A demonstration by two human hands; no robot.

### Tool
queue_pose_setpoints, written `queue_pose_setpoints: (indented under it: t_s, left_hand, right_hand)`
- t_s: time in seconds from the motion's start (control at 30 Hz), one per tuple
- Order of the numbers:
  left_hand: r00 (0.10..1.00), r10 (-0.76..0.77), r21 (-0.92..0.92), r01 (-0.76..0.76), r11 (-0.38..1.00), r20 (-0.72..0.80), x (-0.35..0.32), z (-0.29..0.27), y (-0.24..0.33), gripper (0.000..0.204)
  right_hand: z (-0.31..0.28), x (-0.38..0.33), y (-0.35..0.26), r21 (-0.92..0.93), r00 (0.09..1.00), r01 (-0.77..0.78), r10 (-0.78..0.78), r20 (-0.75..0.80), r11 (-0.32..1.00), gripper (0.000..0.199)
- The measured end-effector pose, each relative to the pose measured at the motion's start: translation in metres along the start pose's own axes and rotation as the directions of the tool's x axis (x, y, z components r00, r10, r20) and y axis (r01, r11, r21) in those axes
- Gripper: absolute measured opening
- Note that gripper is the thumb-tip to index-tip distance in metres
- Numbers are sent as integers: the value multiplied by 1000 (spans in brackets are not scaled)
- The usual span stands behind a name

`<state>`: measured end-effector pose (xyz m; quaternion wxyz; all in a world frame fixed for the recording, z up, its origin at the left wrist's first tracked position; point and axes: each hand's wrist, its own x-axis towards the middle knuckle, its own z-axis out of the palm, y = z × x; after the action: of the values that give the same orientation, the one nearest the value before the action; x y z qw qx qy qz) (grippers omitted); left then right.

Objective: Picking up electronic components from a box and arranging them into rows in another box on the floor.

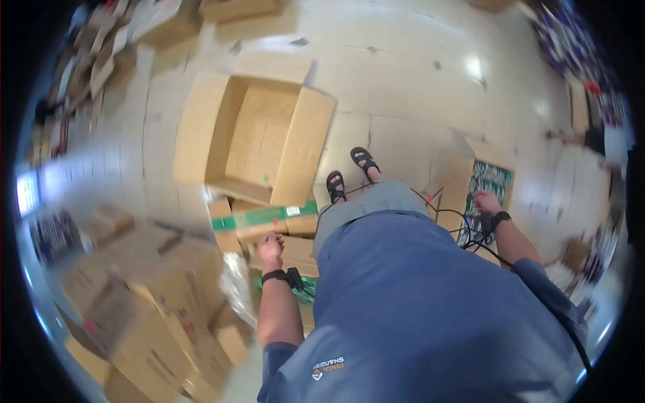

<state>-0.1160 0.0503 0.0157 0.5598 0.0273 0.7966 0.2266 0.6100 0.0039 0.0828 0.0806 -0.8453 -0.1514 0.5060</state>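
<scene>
Standing here with two black sandals point(365, 161) on the pale floor point(403, 87), just right of the big open carton point(311, 148), flaps spread wide: that's my marker. And right up against its near edge, in this view, comes the taped carton point(255, 219), a green band running across it. Over to my left hand point(271, 248), on the near side of the big open carton, just short of that green band: fingers loosely curled, halfway to a fist, nothing visible in their hold. Whether it's touching the cardboard below, I can't tell.

Now across to my right hand point(488, 201), well to the right of the big open carton, and look, it's over the smaller carton point(458, 176) full of green-and-white packets point(490, 176)! Fingers bent, part-way folded; too blurred to tell if they've got hold of a packet or merely hang above. Black cable point(470, 232) loops by that wrist, well right of the big open carton too.

Back on the near side of the big open carton, clear plastic wrap point(236, 282) lies crumpled beside my left forearm, and nearer and further left there's a heap of brown cardboard boxes point(144, 302), flaps and panels at all angles.
</scene>
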Motion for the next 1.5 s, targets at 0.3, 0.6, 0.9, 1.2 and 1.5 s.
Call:
queue_pose_setpoints:
  t_s: [0.3,0.6,0.9,1.2,1.5]
  left_hand:
    - [883,-375,-442,228,868,-281,-131,1,-245,18]
    - [872,-333,-552,90,829,-358,-136,32,-399,27]
    - [824,-125,-90,90,992,-552,12,14,-481,39]
    - [779,-269,-303,107,947,-567,157,-5,-473,66]
    - [773,-355,-299,222,928,-525,163,-10,-466,31]
  right_hand:
    - [72,117,-290,-505,776,630,-466,425,590,21]
    - [272,-3,-371,-475,433,880,-404,806,-5,18]
    - [484,-175,-244,-5,78,923,174,982,-385,21]
    - [751,-160,-64,521,-159,778,693,704,-351,11]
    - [939,-164,122,626,-252,676,677,692,-388,23]
